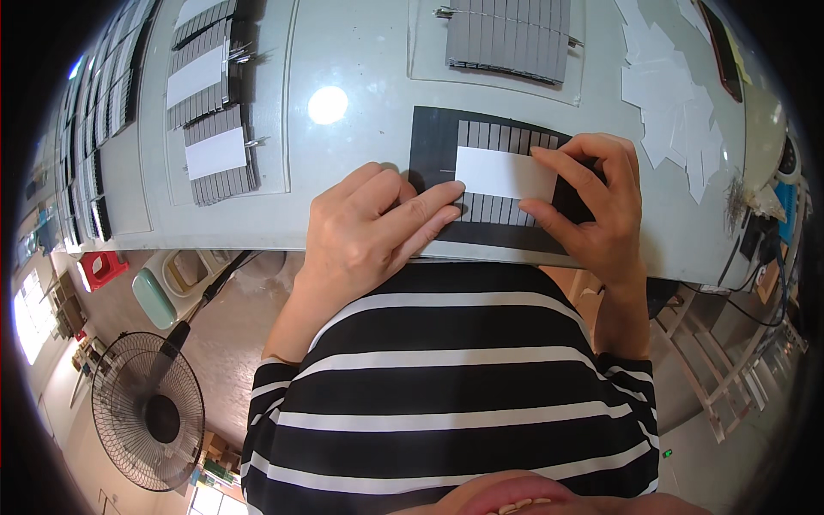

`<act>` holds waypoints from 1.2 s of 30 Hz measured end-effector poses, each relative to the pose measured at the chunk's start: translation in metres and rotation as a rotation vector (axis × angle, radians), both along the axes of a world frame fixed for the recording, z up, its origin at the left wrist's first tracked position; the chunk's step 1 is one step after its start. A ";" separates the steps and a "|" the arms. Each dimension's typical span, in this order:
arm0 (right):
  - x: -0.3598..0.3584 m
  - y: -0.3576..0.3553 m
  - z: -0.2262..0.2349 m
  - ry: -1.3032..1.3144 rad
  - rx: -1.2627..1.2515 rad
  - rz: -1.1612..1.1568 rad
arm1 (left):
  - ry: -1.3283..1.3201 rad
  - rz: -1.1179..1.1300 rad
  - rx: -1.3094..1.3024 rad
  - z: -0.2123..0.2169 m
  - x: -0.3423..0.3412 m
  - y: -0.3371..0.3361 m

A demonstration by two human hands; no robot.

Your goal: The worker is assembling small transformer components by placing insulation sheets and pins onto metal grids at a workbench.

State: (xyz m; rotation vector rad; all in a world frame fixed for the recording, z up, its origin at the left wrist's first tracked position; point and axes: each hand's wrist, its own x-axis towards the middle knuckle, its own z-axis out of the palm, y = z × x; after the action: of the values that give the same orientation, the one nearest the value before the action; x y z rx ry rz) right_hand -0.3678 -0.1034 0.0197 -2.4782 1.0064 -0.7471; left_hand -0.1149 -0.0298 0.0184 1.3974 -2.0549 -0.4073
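A blank white card (pixel 502 173) lies across a row of narrow grey strips (pixel 489 209) on a black mat (pixel 433 137) right in front of me. My right hand (pixel 601 193) holds the card's right end, thumb at the lower edge and index finger at the upper corner. From the other side my left hand (pixel 369 215) reaches in with two fingers stretched out, their tips at the card's left edge. Its remaining fingers are curled and partly hidden.
Bundles of grey strips with white cards (pixel 216 153) stand at the left on a clear sheet. Another grey strip bundle (pixel 508 39) lies at the back. White paper sheets (pixel 669 94) and a dark phone (pixel 721 51) are at the right. A black fan (pixel 148 412) stands lower left.
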 end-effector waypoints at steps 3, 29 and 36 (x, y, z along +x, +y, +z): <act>0.000 0.000 0.000 0.000 0.002 0.002 | -0.007 0.004 -0.002 0.000 -0.001 0.000; 0.000 -0.003 0.001 0.007 -0.003 0.015 | -0.041 0.000 -0.002 0.000 0.000 0.000; -0.013 -0.001 0.000 -0.276 0.168 -0.092 | -0.031 -0.001 -0.016 0.001 -0.001 0.000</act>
State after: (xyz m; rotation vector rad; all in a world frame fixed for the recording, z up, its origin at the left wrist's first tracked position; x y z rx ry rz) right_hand -0.3807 -0.1040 0.0194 -2.1288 1.0378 -0.9610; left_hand -0.1164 -0.0300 0.0189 1.4016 -2.0798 -0.3713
